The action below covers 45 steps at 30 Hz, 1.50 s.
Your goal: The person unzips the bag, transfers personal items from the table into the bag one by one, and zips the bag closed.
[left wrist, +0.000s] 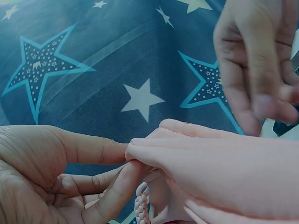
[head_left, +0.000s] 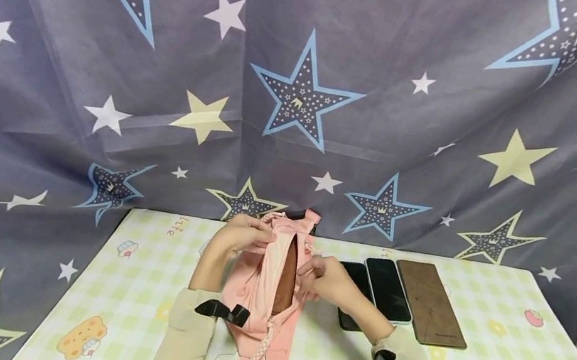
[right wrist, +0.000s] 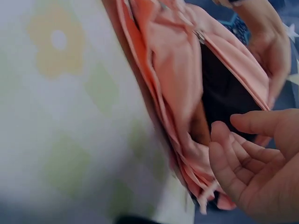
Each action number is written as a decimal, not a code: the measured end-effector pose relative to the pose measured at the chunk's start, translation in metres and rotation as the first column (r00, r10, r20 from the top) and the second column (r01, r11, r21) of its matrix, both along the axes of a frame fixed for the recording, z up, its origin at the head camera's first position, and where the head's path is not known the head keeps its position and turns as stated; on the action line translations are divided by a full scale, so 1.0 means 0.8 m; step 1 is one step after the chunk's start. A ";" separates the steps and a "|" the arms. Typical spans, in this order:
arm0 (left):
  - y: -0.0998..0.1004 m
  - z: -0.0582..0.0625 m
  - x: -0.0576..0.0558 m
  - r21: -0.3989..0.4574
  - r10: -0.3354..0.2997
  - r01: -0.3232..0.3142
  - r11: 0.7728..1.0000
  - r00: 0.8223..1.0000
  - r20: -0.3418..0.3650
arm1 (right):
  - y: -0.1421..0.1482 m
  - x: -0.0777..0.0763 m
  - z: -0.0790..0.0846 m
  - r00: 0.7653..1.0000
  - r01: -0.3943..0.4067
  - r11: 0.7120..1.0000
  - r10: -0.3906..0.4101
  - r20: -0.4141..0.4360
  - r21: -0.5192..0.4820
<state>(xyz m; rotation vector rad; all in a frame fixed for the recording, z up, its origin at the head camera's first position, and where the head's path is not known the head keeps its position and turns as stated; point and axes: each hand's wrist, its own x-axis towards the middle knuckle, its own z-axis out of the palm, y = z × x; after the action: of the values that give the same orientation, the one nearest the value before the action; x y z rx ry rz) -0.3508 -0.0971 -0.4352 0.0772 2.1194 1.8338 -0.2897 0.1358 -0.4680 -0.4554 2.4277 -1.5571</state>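
A pink fabric bag [head_left: 251,307] lies on the table, its long zipped opening parted. Something smooth and brown [head_left: 286,281] shows inside; the right wrist view also has a dark interior [right wrist: 229,93]. My left hand [head_left: 243,236] pinches the bag's fabric near the far end of the opening, between thumb and finger. At the opening's right side is my right hand [head_left: 328,279], its fingers loosely bent and its thumb [right wrist: 252,122] apart from them, with nothing between. A braided pink pull [head_left: 260,347] hangs from the near end of the zip.
Right of the bag lie two dark-screened phones, one [head_left: 388,289] beside another [head_left: 357,274] partly behind my right arm. A flat brown wallet-like case [head_left: 431,302] lies farther right. The checked tablecloth [head_left: 141,308] ends at a starry curtain [head_left: 289,174].
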 end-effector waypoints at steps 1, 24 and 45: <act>0.000 0.000 -0.001 -0.001 0.000 0.000 1.000 1.000 -0.002 | 0.004 -0.002 0.004 1.000 0.011 1.000 -0.011 -0.002 0.004; 0.002 -0.002 -0.002 -0.005 -0.023 0.023 1.000 1.000 0.001 | 0.179 -0.042 0.061 0.943 0.329 0.938 -0.333 0.016 0.107; -0.001 -0.001 -0.002 0.015 -0.040 0.039 0.999 0.999 0.013 | 0.283 -0.039 0.041 0.903 0.262 0.826 -0.393 0.176 0.499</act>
<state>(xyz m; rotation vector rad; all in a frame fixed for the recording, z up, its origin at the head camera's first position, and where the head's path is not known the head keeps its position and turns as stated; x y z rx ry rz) -0.3526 -0.0982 -0.4358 0.1095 2.0808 1.8225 -0.3212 0.3621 -0.4356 0.2718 2.6239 -0.9815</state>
